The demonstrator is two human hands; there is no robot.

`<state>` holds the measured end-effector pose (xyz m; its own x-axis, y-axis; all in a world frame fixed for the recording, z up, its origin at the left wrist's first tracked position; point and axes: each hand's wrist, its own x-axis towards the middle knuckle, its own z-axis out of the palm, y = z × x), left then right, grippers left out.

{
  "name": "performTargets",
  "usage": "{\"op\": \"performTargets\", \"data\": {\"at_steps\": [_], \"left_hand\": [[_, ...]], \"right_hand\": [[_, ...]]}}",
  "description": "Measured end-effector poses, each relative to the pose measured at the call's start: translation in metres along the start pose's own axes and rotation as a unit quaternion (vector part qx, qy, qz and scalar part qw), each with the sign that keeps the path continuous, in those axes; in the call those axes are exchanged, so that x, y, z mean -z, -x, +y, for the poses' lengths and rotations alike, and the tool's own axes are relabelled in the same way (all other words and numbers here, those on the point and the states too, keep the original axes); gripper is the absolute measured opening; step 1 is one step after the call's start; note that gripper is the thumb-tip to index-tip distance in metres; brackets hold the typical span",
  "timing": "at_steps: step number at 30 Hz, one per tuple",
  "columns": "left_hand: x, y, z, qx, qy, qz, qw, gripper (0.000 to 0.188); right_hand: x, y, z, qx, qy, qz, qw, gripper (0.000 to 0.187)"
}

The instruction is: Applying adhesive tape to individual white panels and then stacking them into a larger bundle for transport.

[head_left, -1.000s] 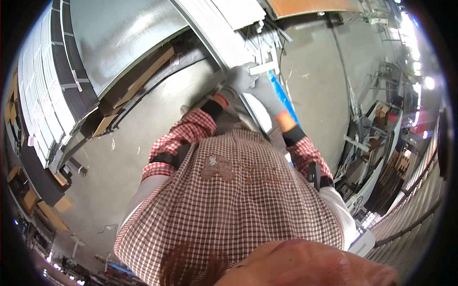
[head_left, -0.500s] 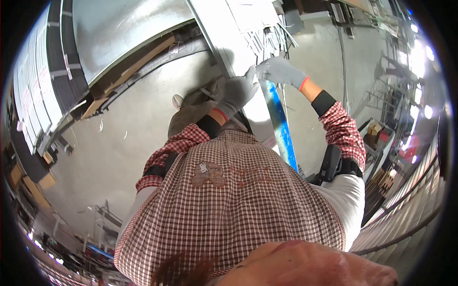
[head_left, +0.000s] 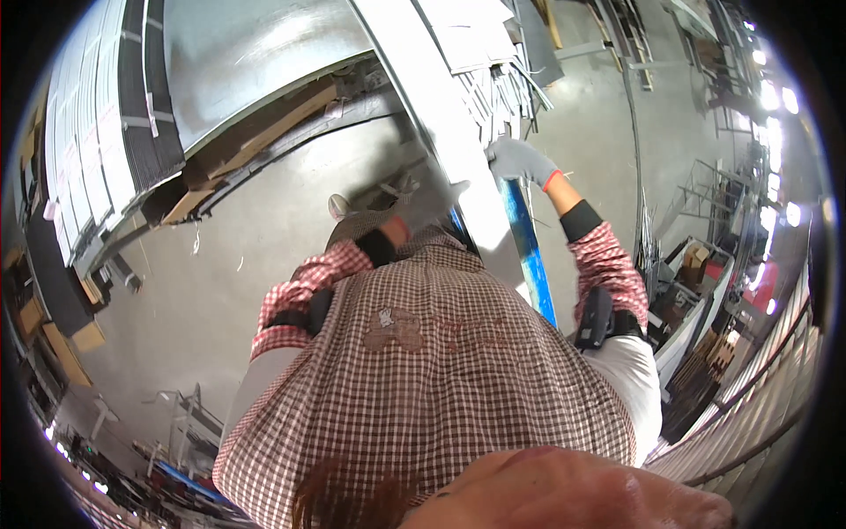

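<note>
My left hand [head_left: 429,208], in a grey glove, is at the near left edge of a long white bench [head_left: 445,145]. Motion smears its fingers, so its grip cannot be read. At the bench's right edge is my right hand [head_left: 522,162], gloved in grey with a red cuff. Its fingers are bent together over the white surface, and whatever they hold is hidden in glare. Just beyond it lie several thin pale strips [head_left: 500,106] in a loose pile. A blue-coated edge [head_left: 529,251] runs from below my right hand toward my body.
White sheets [head_left: 463,35] lie on the bench's far end. To the left stands a metal-topped table [head_left: 256,53] beside a stack of long white panels [head_left: 88,150]. Cartons and a rack [head_left: 696,273] stand at the right. A dark cable [head_left: 633,132] crosses the floor.
My hands have moved apart. The left has drawn back toward my body and is blurred, while the right has shifted slightly nearer along the bench edge. The whole view has shifted a little.
</note>
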<state>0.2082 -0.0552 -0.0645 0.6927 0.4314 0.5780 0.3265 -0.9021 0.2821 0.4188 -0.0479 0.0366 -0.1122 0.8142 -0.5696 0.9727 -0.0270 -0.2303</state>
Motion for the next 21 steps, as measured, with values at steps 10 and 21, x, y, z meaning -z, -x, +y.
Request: {"op": "performTargets", "data": {"at_steps": [10,21], "left_hand": [[0.156,-0.04,-0.006,0.38,0.588,-0.104,0.706,0.062],[0.001,-0.005,-0.049,0.561,0.592,-0.241,0.526,0.037]], "right_hand": [[0.085,0.039,-0.104,0.347,-0.227,-0.055,0.908,0.038],[-0.063,-0.068,0.028,0.086,-0.26,-0.061,0.96,0.029]]}}
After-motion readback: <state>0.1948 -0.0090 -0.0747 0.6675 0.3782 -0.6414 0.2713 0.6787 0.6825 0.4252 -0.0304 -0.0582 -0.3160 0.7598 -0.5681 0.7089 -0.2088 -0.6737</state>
